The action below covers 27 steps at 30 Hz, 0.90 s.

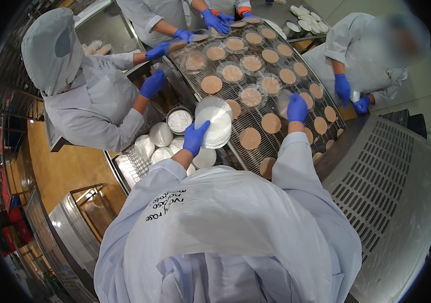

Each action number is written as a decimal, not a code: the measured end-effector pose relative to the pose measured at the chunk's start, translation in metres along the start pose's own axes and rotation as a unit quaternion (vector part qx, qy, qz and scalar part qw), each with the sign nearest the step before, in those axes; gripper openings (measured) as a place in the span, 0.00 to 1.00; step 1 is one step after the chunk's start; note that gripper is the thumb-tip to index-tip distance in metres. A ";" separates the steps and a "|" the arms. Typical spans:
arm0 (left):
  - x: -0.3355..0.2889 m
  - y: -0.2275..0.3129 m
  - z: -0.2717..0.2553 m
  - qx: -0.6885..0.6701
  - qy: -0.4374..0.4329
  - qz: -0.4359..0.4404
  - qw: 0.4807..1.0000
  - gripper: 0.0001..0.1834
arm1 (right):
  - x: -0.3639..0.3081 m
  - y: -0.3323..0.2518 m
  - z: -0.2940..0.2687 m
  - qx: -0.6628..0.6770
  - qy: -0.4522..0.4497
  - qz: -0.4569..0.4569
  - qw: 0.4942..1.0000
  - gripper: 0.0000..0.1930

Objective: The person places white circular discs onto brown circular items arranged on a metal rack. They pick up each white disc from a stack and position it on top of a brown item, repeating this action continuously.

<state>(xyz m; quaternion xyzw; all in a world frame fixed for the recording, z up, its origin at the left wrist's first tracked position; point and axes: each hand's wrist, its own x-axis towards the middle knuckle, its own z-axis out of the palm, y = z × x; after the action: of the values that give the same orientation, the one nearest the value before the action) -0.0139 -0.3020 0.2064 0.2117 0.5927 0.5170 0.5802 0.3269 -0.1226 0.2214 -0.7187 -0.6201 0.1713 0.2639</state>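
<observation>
My left hand [194, 137], in a blue glove, grips a thick stack of round clear plastic sheets [215, 123] at the near left edge of a wire-mesh conveyor [286, 140]. Over the belt, my right hand [297, 108], also gloved in blue, has its fingers closed on a single round clear plastic sheet [283, 103]. Flat, round pinkish-brown patties [250, 138] lie spread along the mesh. Farther off, several of them, such as one patty [232, 73], have clear sheets on them; those nearest me are bare. My fingertips are partly hidden.
Plastic-wrapped round stacks [161, 134] and a round metal tin [179, 120] stand left of the belt. A slotted steel cover [377, 171] rises at the right. Co-workers line the belt: a person [91, 96] at left, others with gloved hands [214, 21] across, a person [362, 55] at right.
</observation>
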 end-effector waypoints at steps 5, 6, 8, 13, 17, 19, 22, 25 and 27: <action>-0.010 0.001 -0.017 0.002 -0.029 -0.019 0.999 0.22 | -0.028 0.040 0.057 -0.191 0.009 -0.106 0.976 0.15; -0.014 0.002 -0.018 0.012 -0.031 -0.025 0.999 0.23 | -0.041 0.054 0.075 -0.158 0.075 -0.207 0.962 0.16; -0.018 0.000 -0.038 0.015 -0.003 -0.022 1.000 0.23 | -0.050 -0.014 0.069 -0.104 -0.136 -0.121 0.978 0.17; -0.011 -0.005 -0.054 0.067 -0.022 -0.001 0.998 0.25 | -0.086 -0.090 0.087 -0.027 -0.347 -0.191 0.918 0.17; -0.007 -0.002 -0.063 0.004 -0.032 0.025 0.999 0.25 | -0.137 -0.194 0.082 0.053 -0.345 -0.170 0.922 0.17; -0.008 0.000 -0.069 -0.013 -0.022 0.026 0.999 0.25 | -0.141 -0.185 0.097 0.101 -0.297 -0.093 0.945 0.18; 0.001 -0.004 -0.072 0.030 -0.020 0.022 0.999 0.24 | -0.122 -0.148 0.126 0.131 -0.209 -0.098 0.964 0.21; 0.007 -0.011 -0.072 -0.017 -0.013 0.012 1.000 0.24 | -0.108 -0.162 0.093 0.163 -0.209 -0.041 0.964 0.20; 0.007 -0.015 -0.057 0.004 -0.012 0.006 1.000 0.24 | -0.085 -0.122 0.092 0.119 -0.189 0.006 0.975 0.20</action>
<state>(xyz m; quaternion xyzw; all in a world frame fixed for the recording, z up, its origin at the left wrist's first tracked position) -0.0624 -0.3226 0.1781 0.2239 0.5860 0.5160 0.5833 0.1617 -0.1797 0.2132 -0.6403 -0.6296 0.3786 0.2243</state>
